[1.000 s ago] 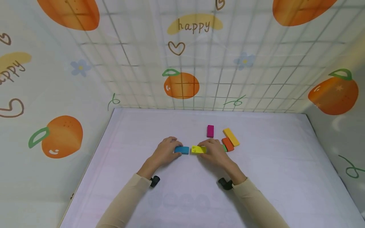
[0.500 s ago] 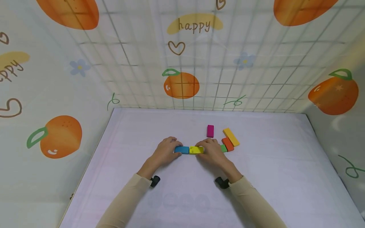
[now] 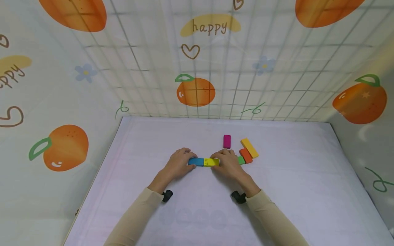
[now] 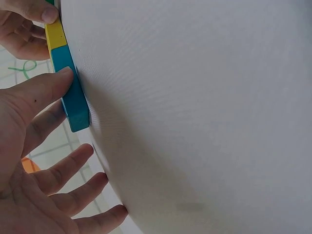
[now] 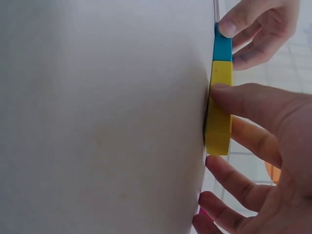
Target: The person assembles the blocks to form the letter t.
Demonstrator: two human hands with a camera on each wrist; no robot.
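Observation:
A blue block (image 3: pixel 197 162) and a yellow block (image 3: pixel 211 162) lie end to end on the white table, their short ends touching. My left hand (image 3: pixel 178 162) pinches the blue block between thumb and index finger; in the left wrist view its other fingers spread against the table. From the right, my right hand (image 3: pixel 229 164) pinches the yellow block (image 5: pixel 219 117) the same way, thumb on the near side. Part of each block is covered by the fingers. Just past the right hand, a green block (image 3: pixel 241 160) shows partly, the rest hidden behind the hand.
An orange-red block (image 3: pixel 246 155) touches the green one, and a longer amber block (image 3: pixel 249 147) leans along it at a slant. Farther back lies a magenta block (image 3: pixel 227 141). A patterned cloth wall with a grid (image 3: pixel 227 95) rises behind the table's back edge.
My right hand has slid the yellow block left until it meets the blue block, closing the gap between them. More of the green block shows now. My left hand has stayed in place.

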